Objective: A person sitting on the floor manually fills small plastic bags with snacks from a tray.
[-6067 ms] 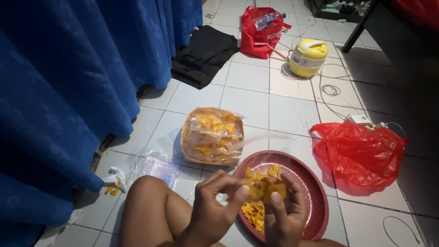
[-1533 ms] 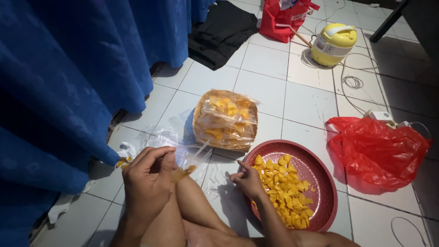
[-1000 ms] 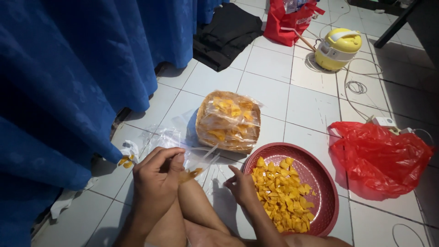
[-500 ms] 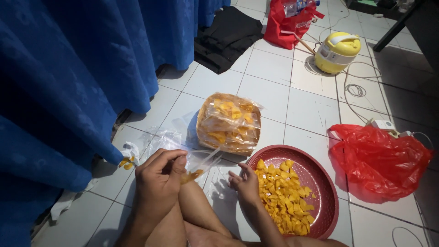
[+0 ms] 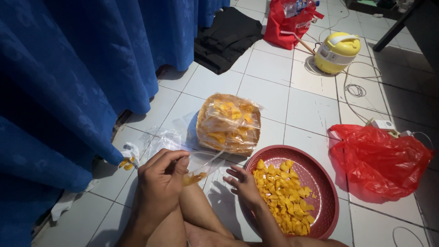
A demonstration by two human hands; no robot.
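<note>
you are sitting on the tiled floor [image 5: 274, 68] with the red bowl [image 5: 327, 183] in front of your legs; every place below is given relative to that bowl. your left hand [image 5: 160, 183], to the left of the bowl, is pinching the mouth of a small clear bag [image 5: 199, 167] with fingers curled closed; a few yellow chips are showing inside it. your right hand [image 5: 242, 183] is hovering at the bowl's left rim, fingers spread and holding nothing. the loose chips [image 5: 286, 199] are lying heaped in the bowl. the large filled bag [image 5: 228, 123] is resting just behind the bowl's left edge. risk: the thin bag mouth is likely sagging shut under a one-handed pinch, so chips may be dropping onto the floor. a hurried scoop may crush chips or tip the bowl.
</note>
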